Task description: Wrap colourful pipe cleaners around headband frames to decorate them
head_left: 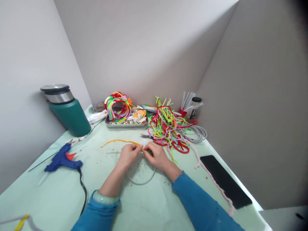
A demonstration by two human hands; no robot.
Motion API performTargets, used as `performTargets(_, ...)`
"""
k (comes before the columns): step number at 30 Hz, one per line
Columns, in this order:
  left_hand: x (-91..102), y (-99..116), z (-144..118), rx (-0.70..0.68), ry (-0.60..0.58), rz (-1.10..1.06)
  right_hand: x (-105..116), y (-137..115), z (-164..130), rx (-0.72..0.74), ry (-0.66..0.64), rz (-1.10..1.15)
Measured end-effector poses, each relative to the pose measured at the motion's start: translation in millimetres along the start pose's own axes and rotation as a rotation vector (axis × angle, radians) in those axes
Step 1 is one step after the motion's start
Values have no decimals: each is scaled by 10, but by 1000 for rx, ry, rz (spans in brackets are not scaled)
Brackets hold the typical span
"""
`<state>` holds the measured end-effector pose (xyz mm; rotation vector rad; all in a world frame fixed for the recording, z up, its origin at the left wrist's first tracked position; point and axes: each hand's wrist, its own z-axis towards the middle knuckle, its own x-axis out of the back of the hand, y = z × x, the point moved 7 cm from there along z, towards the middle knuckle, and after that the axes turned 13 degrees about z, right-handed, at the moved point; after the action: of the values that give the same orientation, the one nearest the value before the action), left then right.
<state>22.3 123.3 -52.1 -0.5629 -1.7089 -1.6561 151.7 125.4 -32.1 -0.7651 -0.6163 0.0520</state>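
Both my hands meet over the middle of the table. My left hand (129,154) pinches an orange pipe cleaner (120,140), whose free end trails off to the left. Close beside it, my right hand (157,155) is closed in a pinch at the same spot, where a bit of green shows by the fingers. A thin whitish ring (141,183) hangs below the fingertips, its upper part hidden by my hands. Just beyond the right hand lie scissors (158,141) with red handles, partly covered by the pipe cleaner pile.
A tangled pile of pipe cleaners (166,125) lies behind my hands, beside a metal tray (127,125) of small pieces and wrapped rings (111,109). At left are a blue glue gun (63,159) and a green bottle (74,118); at right, a black phone (225,181).
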Motion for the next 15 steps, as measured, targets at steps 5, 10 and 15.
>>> performTargets(5,40,39,-20,-22,21,85,12,9,8,-39,19,-5)
performTargets(10,82,55,-31,-42,66,76,16,79,7,-87,41,12)
performTargets(15,82,149,-51,-186,111,50,41,152,14,-138,78,15)
